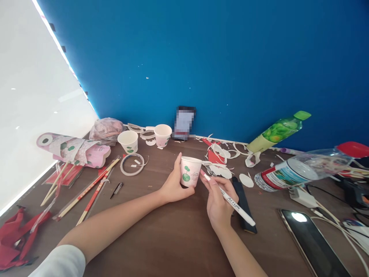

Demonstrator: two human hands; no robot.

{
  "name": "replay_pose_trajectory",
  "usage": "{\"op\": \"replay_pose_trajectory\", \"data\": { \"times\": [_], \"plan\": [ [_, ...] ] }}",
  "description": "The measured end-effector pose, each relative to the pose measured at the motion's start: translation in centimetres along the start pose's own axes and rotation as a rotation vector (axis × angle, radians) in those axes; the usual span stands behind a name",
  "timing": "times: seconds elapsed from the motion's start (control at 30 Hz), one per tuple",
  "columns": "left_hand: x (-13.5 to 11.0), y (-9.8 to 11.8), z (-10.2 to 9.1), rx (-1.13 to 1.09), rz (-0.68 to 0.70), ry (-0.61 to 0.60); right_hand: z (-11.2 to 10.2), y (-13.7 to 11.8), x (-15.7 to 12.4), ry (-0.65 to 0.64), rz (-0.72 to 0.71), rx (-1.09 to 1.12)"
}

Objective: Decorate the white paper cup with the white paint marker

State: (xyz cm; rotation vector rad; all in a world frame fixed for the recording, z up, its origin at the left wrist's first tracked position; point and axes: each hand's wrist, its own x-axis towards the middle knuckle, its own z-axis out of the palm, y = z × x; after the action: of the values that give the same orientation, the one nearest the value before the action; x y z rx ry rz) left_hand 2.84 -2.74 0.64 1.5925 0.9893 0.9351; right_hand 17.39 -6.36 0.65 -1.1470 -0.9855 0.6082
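My left hand (pixel 173 184) is wrapped round a small white paper cup (pixel 190 171) with a green and pink print, standing on the brown table (pixel 178 238). My right hand (pixel 216 200) grips a white marker pen (pixel 233 203) like a pencil, its tip next to the cup's right side. Whether the tip touches the cup I cannot tell.
Two more paper cups (pixel 128 141) (pixel 162 135) stand at the back, near a tape ring (pixel 132 164). Chopsticks (pixel 86 189) and a stack of cups (pixel 72 149) lie left. Paper scraps (pixel 225 154), a green bottle (pixel 276 132), a water bottle (pixel 305 167), a phone (pixel 314 240) and cables lie right.
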Motion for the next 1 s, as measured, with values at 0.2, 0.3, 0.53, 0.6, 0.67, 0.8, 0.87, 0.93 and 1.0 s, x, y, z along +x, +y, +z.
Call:
{"op": "replay_pose_trajectory", "data": {
  "times": [0.2, 0.3, 0.53, 0.6, 0.67, 0.8, 0.87, 0.93, 1.0],
  "plan": [
    [-0.1, 0.7, 0.1, -0.094, -0.088, 0.028, 0.4, -2.0, -0.5, -0.084, 0.008, -0.096],
    [-0.1, 1.2, 0.2, -0.07, -0.115, 0.023, 0.6, -2.5, -0.5, -0.082, 0.005, -0.133],
    [0.0, 1.1, 0.3, -0.03, -0.089, 0.024, 0.7, -2.5, -0.3, -0.057, -0.008, -0.182],
    [-0.1, 0.9, 0.3, -0.027, -0.08, 0.023, 0.7, -2.4, -0.2, -0.056, -0.012, -0.194],
    [-0.1, 0.9, 0.4, -0.027, -0.078, 0.023, 0.7, -2.3, -0.2, -0.052, -0.015, -0.198],
    [-0.1, 1.3, 0.3, -0.024, -0.085, 0.029, 0.6, -2.3, -0.2, -0.055, -0.006, -0.201],
    [0.0, 1.4, 0.3, -0.017, -0.09, 0.03, 0.6, -2.3, -0.2, -0.054, -0.006, -0.192],
    [0.0, 1.3, 0.3, -0.011, -0.093, 0.029, 0.5, -2.2, -0.2, -0.048, -0.004, -0.175],
    [0.0, 1.1, 0.4, -0.014, -0.091, 0.03, 0.5, -2.1, -0.2, -0.043, 0.002, -0.165]
  ]
}}
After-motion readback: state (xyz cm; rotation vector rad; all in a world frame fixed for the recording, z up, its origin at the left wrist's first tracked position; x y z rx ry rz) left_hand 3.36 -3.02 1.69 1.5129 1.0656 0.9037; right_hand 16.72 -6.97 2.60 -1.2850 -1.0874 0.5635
